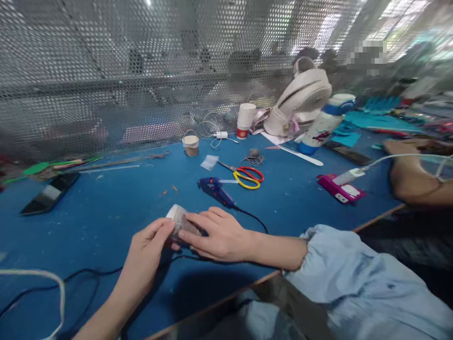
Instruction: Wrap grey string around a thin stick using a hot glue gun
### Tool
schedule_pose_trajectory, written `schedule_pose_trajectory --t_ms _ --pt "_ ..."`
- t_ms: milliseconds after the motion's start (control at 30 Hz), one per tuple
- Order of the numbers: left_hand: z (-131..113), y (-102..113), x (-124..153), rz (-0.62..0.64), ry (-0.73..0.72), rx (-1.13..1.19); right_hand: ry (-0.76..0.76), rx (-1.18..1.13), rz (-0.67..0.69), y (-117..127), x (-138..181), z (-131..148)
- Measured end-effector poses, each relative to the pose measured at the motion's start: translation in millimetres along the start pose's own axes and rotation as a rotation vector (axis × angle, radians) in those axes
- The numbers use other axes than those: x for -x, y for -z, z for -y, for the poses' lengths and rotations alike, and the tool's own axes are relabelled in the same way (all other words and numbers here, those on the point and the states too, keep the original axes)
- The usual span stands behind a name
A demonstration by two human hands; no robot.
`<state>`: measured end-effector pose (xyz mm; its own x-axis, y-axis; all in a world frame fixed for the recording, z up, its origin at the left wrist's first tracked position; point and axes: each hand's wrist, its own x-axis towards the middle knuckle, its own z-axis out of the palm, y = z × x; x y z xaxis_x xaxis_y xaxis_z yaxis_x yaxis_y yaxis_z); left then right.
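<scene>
Between my hands, just above the near part of the blue table, is a small white paper cup [179, 218], tilted, with a grey-brown ribbed covering around its side that looks like wound cord. My left hand [150, 243] grips it from the left, thumb on top. From the right, my right hand [221, 234] is closed over the ribbed side, its fingers pressing there; part of the cup is hidden beneath them. Beyond my right hand lies a blue glue gun [215, 190] with a clear stick in its back. Scissors [247, 177] with red and yellow handles lie behind it.
A bundle of grey cord [254, 158], a small basket-like cup [191, 145] and stacked paper cups [246, 121] stand farther back. A phone [51, 193] lies left. At right are a bottle [323, 125], a pink power strip [339, 189] and another person's arm [414, 174]. Black cable crosses the table.
</scene>
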<state>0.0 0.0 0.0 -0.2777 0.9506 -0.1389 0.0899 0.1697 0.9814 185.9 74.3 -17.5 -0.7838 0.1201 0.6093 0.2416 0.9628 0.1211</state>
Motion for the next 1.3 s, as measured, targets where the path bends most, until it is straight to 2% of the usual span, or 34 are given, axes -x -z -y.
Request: schedule_pose_trajectory --t_ms 133,400,667,800,1000,1200,1300 --pt "-5 -3 2 -0.01 -0.003 0.054 0.023 -0.118 -0.089 -2 2 -5" --pt "-4 -4 1 0.006 -0.03 0.076 -0.063 -0.25 -0.184 1 -1 -4" --pt "-6 -3 1 -0.015 -0.05 0.051 -0.367 -0.565 -0.194 4 -13 0" --pt "-6 -2 -1 -0.045 -0.054 0.015 -0.436 -0.539 -0.166 6 -9 0" --pt "-10 -2 -2 -0.054 -0.05 -0.023 -0.408 -0.434 -0.104 4 -8 -2" --pt "-9 -1 -2 -0.062 -0.057 -0.004 -0.438 -0.511 -0.095 -1 -15 -2" --pt "-7 0 -2 -0.031 -0.062 0.008 -0.406 -0.542 -0.116 -2 -16 -1"
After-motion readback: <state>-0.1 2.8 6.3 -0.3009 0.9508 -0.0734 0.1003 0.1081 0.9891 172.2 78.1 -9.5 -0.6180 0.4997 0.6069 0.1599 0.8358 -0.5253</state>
